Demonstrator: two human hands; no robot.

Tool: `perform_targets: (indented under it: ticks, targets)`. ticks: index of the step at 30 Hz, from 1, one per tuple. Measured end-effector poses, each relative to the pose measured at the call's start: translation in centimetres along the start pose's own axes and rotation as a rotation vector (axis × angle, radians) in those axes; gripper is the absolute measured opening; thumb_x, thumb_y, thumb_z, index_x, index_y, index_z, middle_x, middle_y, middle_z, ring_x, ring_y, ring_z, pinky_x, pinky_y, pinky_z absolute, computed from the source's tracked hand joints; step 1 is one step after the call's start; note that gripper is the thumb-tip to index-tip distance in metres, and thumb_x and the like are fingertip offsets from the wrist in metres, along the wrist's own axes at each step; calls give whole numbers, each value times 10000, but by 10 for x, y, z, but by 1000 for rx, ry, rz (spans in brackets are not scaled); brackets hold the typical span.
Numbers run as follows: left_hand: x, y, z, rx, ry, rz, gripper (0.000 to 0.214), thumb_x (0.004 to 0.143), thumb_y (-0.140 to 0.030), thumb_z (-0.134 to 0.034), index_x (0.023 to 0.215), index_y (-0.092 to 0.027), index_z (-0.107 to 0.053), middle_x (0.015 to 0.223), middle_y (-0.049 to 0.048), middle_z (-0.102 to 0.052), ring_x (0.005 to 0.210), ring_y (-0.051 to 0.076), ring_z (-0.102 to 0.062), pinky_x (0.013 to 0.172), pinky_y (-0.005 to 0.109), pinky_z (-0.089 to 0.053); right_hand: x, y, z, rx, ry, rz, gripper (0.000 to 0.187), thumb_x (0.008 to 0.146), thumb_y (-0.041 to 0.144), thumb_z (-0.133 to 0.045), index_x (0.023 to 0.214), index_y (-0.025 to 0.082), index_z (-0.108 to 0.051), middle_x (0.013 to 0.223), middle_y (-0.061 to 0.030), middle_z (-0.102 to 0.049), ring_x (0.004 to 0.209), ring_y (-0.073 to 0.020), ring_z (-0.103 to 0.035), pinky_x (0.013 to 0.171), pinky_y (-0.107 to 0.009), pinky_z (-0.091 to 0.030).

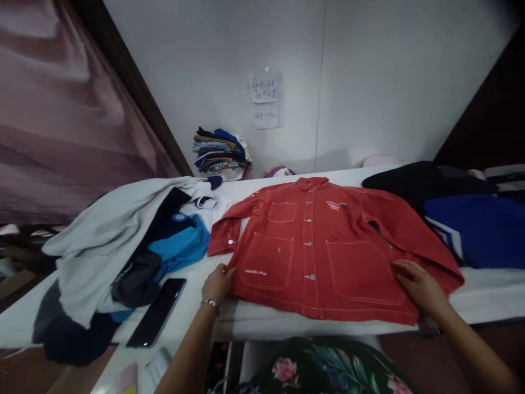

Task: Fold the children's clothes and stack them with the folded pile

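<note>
A red button-front work jacket (315,246) with white stitching and large patch pockets lies flat and spread on a white padded table (492,290), collar pointing away from me. My left hand (216,284) touches the jacket's near left hem, its fingers against the cloth edge. My right hand (418,287) rests on the lower right part of the jacket, beside the large pocket. A black smartphone (156,312) lies on the table to the left of my left hand, and neither hand touches it.
A heap of grey and blue garments (123,251) lies on the table's left side. Dark folded clothes (476,230) lie at the right. A stack of folded clothes (221,156) stands against the white wall at the back, below paper notes (266,87).
</note>
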State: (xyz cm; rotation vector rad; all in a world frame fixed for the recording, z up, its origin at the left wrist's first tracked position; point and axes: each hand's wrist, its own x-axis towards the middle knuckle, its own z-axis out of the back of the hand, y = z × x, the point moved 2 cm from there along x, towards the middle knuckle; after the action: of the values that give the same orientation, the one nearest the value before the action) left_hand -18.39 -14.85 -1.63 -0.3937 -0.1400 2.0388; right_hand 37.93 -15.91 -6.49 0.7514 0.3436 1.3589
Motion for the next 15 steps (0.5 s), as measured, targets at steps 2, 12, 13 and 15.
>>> perform_targets:
  ticks: [2,12,13,15]
  targets:
    - [0,0,2,34,3,2,330,862,-472,-380,974,-215,-553,953,114,-691,912,291,-641,673,328,-425,-2,-1,4,28,65,16,352,676,390,-500,958,225,-631,1108,-89,-639,1055,-279,-591,991,-443,-420]
    - [-5,8,11,79,-97,-73,427,835,-483,-368,1024,-171,-590,1042,135,-668,937,290,-637,794,386,-462,16,-45,72,-227,-334,-215,658,762,477,-453,1280,72,-463,1290,-211,-498,1174,-327,-489,966,-449,-406]
    - [-4,10,10,73,-125,-106,417,827,-464,-377,1010,-163,-601,1061,141,-659,952,282,-633,822,380,-459,18,-47,73,-224,-315,-245,699,752,486,-468,1306,62,-434,1271,-216,-511,1151,-331,-506,944,-447,-421]
    - [-3,13,9,60,-145,-152,398,813,-448,-386,967,-167,-621,1061,141,-656,965,274,-626,845,370,-457,20,-48,70,-239,-284,-222,721,733,474,-507,1328,78,-414,1252,-205,-527,1140,-330,-512,922,-432,-431]
